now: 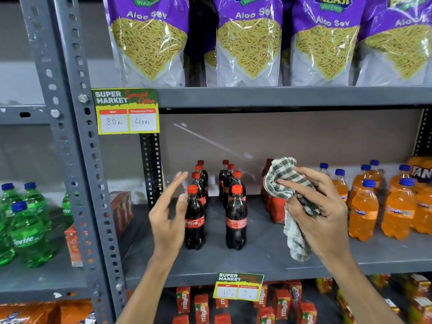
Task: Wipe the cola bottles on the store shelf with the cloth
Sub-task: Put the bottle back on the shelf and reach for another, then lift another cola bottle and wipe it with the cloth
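Observation:
Two rows of dark cola bottles with red caps stand on the grey middle shelf (264, 256). The front bottle of the left row (195, 220) and the front bottle of the right row (236, 220) are nearest me. My left hand (169, 216) is open with fingers spread, just left of the left front bottle, close to it or touching it. My right hand (318, 202) holds a bunched green-and-white checked cloth (282, 181), whose tail hangs down toward the shelf. The cloth hides most of a red pack (274, 206) behind it.
Orange Fanta bottles (363, 211) crowd the right end of the shelf. Green Sprite bottles (28, 230) stand on the neighbouring rack, past the grey perforated upright (79, 160). Snack bags (249, 43) fill the shelf above; red juice cartons (202, 307) sit below.

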